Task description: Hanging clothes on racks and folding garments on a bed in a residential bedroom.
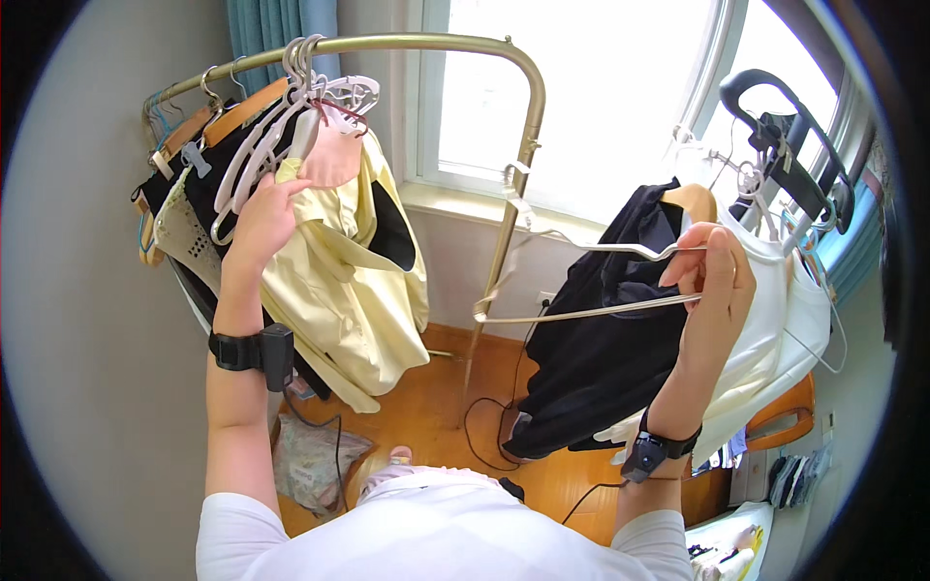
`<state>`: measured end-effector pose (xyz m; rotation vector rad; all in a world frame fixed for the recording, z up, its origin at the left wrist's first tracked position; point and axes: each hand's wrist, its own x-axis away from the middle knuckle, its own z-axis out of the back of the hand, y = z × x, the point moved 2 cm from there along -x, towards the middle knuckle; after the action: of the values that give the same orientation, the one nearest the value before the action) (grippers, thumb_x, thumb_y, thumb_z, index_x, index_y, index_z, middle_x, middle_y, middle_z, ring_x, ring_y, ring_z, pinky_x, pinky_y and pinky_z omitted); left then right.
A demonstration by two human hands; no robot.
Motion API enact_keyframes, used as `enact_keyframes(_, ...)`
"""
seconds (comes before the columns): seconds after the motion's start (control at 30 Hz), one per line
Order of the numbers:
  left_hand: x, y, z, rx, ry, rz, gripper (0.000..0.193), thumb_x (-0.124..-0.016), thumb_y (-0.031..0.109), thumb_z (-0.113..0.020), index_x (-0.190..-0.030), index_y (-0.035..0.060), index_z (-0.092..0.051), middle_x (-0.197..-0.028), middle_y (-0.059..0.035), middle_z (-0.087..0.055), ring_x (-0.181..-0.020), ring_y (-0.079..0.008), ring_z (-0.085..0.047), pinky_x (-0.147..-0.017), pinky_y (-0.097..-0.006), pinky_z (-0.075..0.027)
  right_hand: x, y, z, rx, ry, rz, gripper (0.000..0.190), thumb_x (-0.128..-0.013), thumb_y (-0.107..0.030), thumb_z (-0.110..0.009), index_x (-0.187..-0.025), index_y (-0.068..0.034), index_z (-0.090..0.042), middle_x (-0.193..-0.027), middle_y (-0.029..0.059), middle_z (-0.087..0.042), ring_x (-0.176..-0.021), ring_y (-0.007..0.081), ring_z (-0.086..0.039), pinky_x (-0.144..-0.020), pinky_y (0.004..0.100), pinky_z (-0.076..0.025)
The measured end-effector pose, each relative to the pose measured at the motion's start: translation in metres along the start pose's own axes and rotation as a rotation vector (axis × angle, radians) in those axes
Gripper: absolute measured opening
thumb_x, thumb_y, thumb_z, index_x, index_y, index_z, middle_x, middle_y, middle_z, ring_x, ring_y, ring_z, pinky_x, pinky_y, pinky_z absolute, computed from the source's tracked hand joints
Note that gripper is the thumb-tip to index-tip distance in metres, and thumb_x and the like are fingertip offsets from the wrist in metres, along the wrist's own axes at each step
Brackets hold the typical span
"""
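My right hand holds a thin white wire hanger at one end, fingers closed around its wires. The hanger stretches sideways, its hook end beside the brass-coloured rack post. My left hand is raised among the hung clothes, its fingertips against the collar area of a pale yellow shirt. A pink cloth piece hangs just above those fingers. Whether they grip the fabric is hidden. White plastic hangers cluster beside this hand. Behind the right hand hangs a black garment on a wooden hanger.
A metal clothes rack arches before the window. White garments and a black hanger-like frame hang at right. On the wooden floor lie a stuffed plastic bag and a loose cable. Cables trail from both wrist straps.
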<state>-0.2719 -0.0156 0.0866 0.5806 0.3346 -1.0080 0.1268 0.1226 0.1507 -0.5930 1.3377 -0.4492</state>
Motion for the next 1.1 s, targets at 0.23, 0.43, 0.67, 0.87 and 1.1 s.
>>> enact_keyframes(0.23,0.012,-0.028,0.025,-0.178,0.039,0.044,0.029,-0.081,0.009,-0.047,-0.108,0.0099,-0.058,-0.11,-0.0203,-0.047,-0.097,-0.0337,-0.05,-0.084,-0.0352,-0.039,-0.015,0.062,-0.059,-0.641,0.0,-0.135,0.035,-0.092,-0.035,-0.035,-0.084,-0.005,-0.053,-0.051,0.0034,-0.045,-0.044,0.0057,-0.032,-0.04,0.019,-0.018)
enact_keyframes(0.43,0.04,0.001,0.072,0.608,-0.321,-0.141,0.04,-0.087,0.026,-0.048,-0.119,0.0017,-0.047,-0.126,-0.011,-0.043,-0.113,-0.0221,-0.043,-0.093,-0.0311,-0.033,-0.019,0.115,-0.13,-1.167,-0.022,-0.263,0.031,-0.09,-0.035,-0.043,-0.087,-0.006,-0.054,-0.058,0.0018,-0.046,-0.052,0.0098,-0.04,-0.053,0.0221,-0.032)
enact_keyframes(0.67,0.049,-0.029,0.073,0.774,-0.351,-0.06,0.051,-0.085,0.025,-0.055,-0.126,0.0015,-0.037,-0.122,-0.0093,-0.045,-0.114,-0.0159,-0.041,-0.095,-0.0317,-0.034,-0.037,0.109,-0.152,-1.258,-0.046,-0.159,0.032,-0.091,-0.037,-0.038,-0.083,-0.01,-0.053,-0.053,-0.0013,-0.036,-0.048,0.0088,-0.026,-0.049,0.0225,-0.024)
enact_keyframes(0.87,0.059,-0.028,0.08,1.096,-0.616,-0.023,0.051,-0.082,0.015,-0.056,-0.127,0.001,-0.036,-0.118,-0.0167,-0.048,-0.109,-0.0203,-0.047,-0.091,-0.0292,-0.036,-0.038,0.125,-0.154,-1.506,-0.065,-0.228,0.033,-0.089,-0.04,-0.04,-0.08,-0.011,-0.053,-0.053,-0.0039,-0.037,-0.047,0.0073,-0.026,-0.046,0.0216,-0.022)
enact_keyframes(1.1,0.06,-0.054,0.102,1.798,-0.218,-0.073,0.03,-0.089,0.015,-0.045,-0.112,-0.0039,-0.044,-0.072,-0.0067,-0.048,-0.059,-0.0099,-0.047,-0.05,-0.0226,-0.044,-0.028,0.137,-0.22,-1.53,-0.23,-0.511,0.031,-0.087,-0.038,-0.046,-0.099,-0.01,-0.048,-0.074,0.0005,-0.05,-0.057,0.0076,-0.04,-0.048,0.0206,-0.031)
